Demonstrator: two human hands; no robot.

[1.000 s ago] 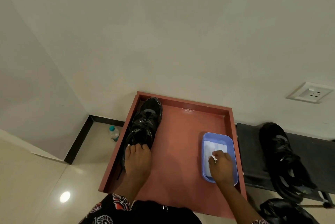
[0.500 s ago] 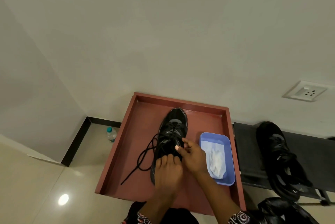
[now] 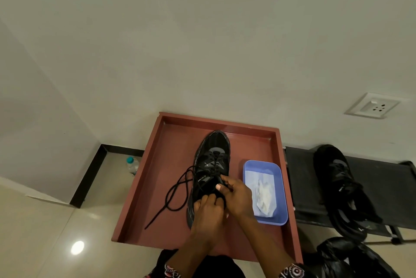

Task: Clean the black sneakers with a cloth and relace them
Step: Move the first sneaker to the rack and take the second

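sneaker (image 3: 211,172) under both hands, on tray (image 3: 175,142) | left hand (image 3: 208,217) grips its heel end; right hand (image 3: 236,196) pinches lace (image 3: 177,190) | cloth (image 3: 263,194) in tub (image 3: 247,165) right of hands | lacing unfinished (second sneaker (image 3: 335,174) far right, untouched)

Even, soft light; lamp glare (image 3: 77,247) on floor (image 3: 45,221); wide-angle bending.

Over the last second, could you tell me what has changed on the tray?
The sneaker moved from the tray's left edge to its middle, with its lace now trailing loose to the left. The right hand left the blue tub and joined the left hand at the laces. Tub, cloth and tray stayed put.
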